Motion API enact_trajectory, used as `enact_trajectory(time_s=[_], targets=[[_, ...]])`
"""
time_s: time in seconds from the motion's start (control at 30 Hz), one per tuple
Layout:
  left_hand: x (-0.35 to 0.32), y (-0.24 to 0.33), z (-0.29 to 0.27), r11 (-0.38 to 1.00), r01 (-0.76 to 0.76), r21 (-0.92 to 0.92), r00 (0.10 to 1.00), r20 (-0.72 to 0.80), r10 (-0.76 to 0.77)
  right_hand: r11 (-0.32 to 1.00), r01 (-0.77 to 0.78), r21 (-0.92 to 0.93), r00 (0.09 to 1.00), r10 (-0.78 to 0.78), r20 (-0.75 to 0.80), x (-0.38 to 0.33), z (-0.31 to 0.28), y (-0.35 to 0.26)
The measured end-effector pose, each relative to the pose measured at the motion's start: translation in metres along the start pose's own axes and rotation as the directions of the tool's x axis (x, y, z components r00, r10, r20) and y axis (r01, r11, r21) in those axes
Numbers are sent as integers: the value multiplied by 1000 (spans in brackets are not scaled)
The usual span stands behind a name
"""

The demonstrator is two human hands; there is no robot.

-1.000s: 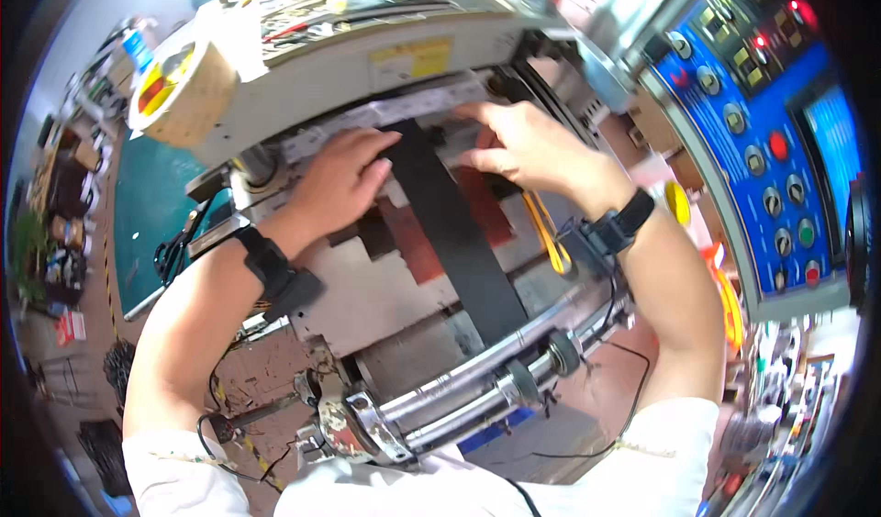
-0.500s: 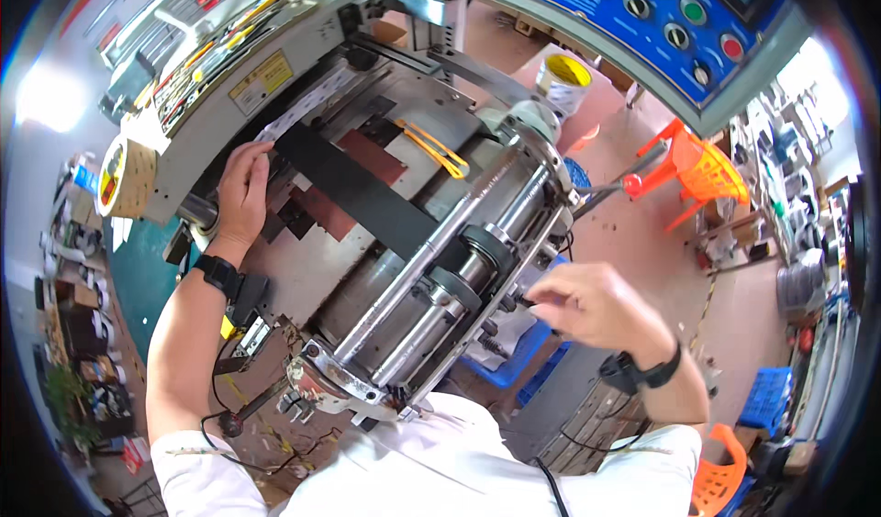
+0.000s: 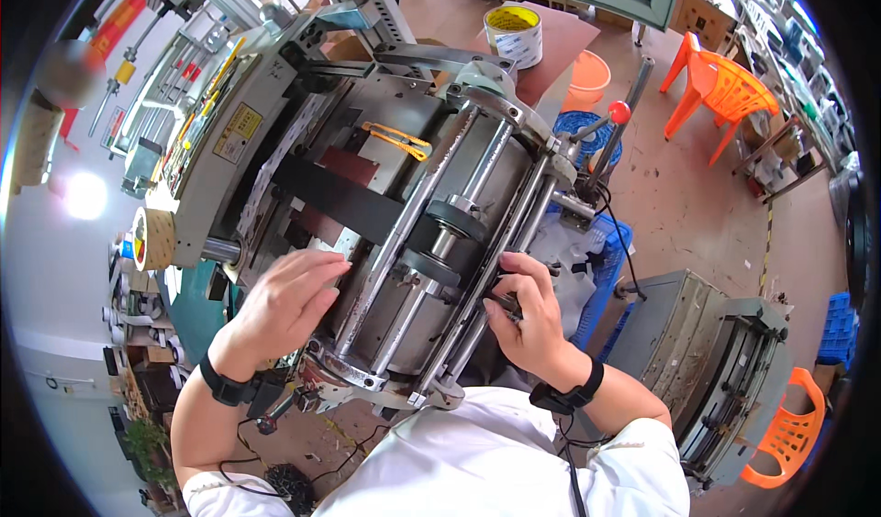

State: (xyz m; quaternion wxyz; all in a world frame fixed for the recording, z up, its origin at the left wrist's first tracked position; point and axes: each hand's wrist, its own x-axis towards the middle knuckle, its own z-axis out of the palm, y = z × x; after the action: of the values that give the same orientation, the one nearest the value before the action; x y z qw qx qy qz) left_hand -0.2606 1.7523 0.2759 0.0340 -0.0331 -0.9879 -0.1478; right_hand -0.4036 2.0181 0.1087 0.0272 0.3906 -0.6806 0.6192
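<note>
The person's left hand [image 3: 289, 304] is over the left edge of the machine [image 3: 395, 356], fingers loosely bent, thumb apart, with nothing seen in it. The right hand [image 3: 530, 320] curls its fingers at the long metal rods [image 3: 482, 308] along the near edge; from here I can't tell whether it grips anything. The black strip [image 3: 335, 198] lies from the machine's far edge to the first bar, across a brown sheet [image 3: 351, 166]. An orange cutter [image 3: 397, 141] rests toward the right edge.
</note>
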Motion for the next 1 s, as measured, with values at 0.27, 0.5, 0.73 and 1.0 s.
enact_trajectory(time_s=[0.27, 0.5, 0.73, 1.0], targets=[[-39, 26, -23, 995, 93, -47, 989, 116, -87, 900, 236, -366, 947, -128, 294, 1, 3, -28], [-99, 53, -32, 995, 27, -101, 993, 119, -14, 759, 280, -588, 918, -32, 396, 13, 12, -20], [-133, 93, -25, 993, 86, -86, 996, -12, -88, 733, 305, -608, 901, -16, 433, 17, 12, -22], [-49, 138, 42, 953, 288, -92, 932, -202, -301, 930, 272, -248, 922, -178, 345, 73, -39, 10]])
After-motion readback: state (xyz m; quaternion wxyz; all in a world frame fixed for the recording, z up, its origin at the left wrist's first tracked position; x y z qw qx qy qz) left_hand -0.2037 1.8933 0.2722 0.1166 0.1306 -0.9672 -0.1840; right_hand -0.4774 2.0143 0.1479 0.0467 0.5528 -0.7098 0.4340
